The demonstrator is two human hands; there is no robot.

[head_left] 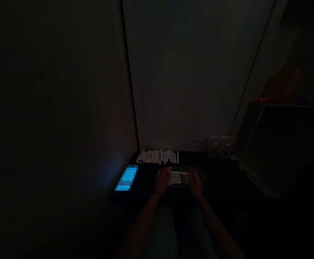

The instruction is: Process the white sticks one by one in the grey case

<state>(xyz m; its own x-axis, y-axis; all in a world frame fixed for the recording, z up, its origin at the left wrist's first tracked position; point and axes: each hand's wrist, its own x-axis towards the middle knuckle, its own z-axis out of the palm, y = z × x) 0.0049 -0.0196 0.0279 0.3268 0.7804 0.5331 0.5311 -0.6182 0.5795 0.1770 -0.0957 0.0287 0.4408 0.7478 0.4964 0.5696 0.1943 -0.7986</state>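
The room is very dark. My left hand (162, 181) and my right hand (195, 184) rest on either side of a small dark case (179, 178) that holds white markers, low in the middle of the head view. A white marker lies across the top of the case between the hands, and both hands seem to touch its ends. The fingers look curled, but the dimness hides the grip. Just beyond the case lies a row of several white markers (158, 157) on the dark floor.
A glowing blue phone screen (127, 178) lies left of the hands. A white door (189, 79) stands ahead and a dark wall at the left. Two small clear containers (219, 145) sit by the door. A low white shelf (281, 108) is at the right.
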